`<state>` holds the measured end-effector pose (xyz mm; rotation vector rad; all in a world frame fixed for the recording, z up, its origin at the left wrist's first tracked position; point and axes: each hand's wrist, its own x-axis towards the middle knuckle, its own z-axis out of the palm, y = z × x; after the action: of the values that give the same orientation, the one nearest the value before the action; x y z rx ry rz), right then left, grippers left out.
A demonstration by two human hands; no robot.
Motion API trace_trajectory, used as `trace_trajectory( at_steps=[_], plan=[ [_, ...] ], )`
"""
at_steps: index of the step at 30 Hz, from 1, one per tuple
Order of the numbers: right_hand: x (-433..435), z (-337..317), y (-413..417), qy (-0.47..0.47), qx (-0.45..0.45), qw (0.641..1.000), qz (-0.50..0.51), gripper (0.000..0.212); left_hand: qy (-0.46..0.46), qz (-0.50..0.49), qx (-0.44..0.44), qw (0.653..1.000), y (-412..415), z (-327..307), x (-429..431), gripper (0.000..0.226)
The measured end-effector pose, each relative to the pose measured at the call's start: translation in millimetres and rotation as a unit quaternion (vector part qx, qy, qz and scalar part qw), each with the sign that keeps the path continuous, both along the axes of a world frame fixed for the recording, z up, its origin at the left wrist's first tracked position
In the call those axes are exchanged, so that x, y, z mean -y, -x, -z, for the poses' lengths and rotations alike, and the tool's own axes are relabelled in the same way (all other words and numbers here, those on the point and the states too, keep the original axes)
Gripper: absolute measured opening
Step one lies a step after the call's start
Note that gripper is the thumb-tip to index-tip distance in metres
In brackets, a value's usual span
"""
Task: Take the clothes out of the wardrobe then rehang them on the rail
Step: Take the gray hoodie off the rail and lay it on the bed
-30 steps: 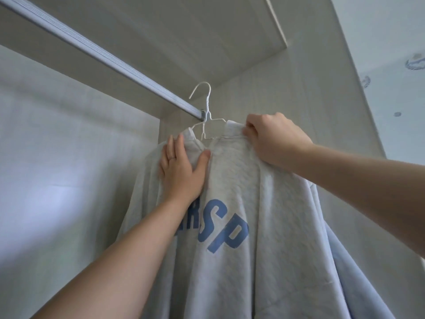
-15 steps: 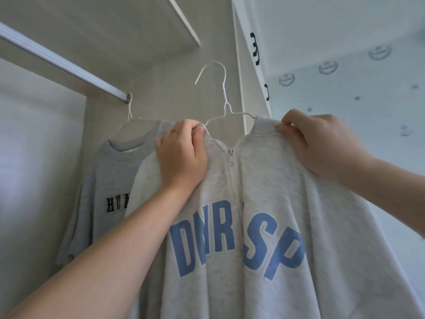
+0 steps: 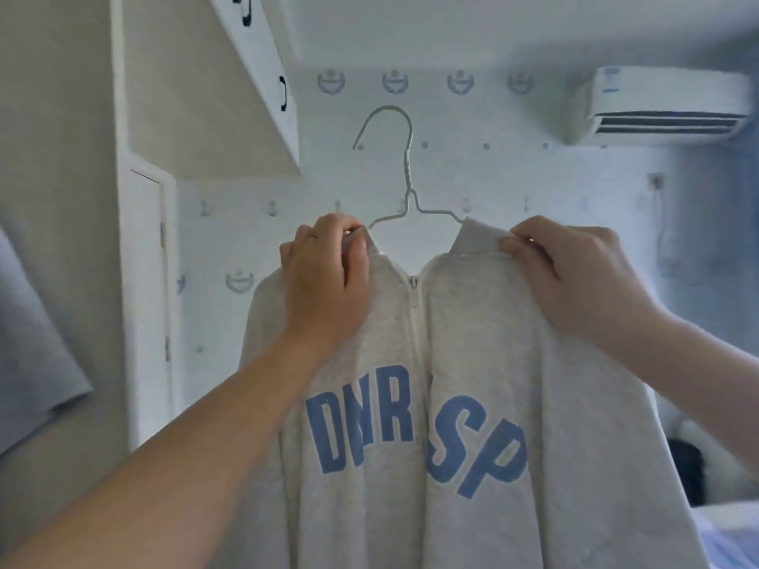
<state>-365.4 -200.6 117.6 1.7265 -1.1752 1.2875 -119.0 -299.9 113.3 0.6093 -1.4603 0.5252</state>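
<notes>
Against the patterned wall [image 3: 513, 178], the sweatshirt [image 3: 472, 342] and hanger [image 3: 407, 166] are out of the wardrobe [image 3: 57, 199], left hand [image 3: 324, 277] and right hand [image 3: 575, 273] curled, pinching its collar; rehanging remains

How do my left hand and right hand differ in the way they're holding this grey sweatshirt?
The left hand wears a ring; the right hand shows none. The left hand grips the collar of the sweatshirt left of the zip, the right hand right of it. The left forearm rises from below; the right forearm comes in from the side. Both curl round fabric beside the wire hanger.
</notes>
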Motion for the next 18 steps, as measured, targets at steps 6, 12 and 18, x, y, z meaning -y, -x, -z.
trace_trajectory(
  at_steps=[6,12,18],
  plan=[
    [-34.7,67.6,99.4,-0.079,0.065,0.992,0.069,0.022,-0.117,0.098,0.07,0.986,115.6,73.9,22.6,0.026],
    [-45.4,143.7,184.9,-0.133,0.104,0.976,0.138,0.02,-0.226,0.175,0.119,0.951,223.4,160.6,66.2,0.027],
    [-31.7,206.7,249.3,-0.165,0.141,0.955,0.204,0.023,-0.26,0.254,0.129,0.922,325.2,218.6,102.2,0.028]
  ],
)
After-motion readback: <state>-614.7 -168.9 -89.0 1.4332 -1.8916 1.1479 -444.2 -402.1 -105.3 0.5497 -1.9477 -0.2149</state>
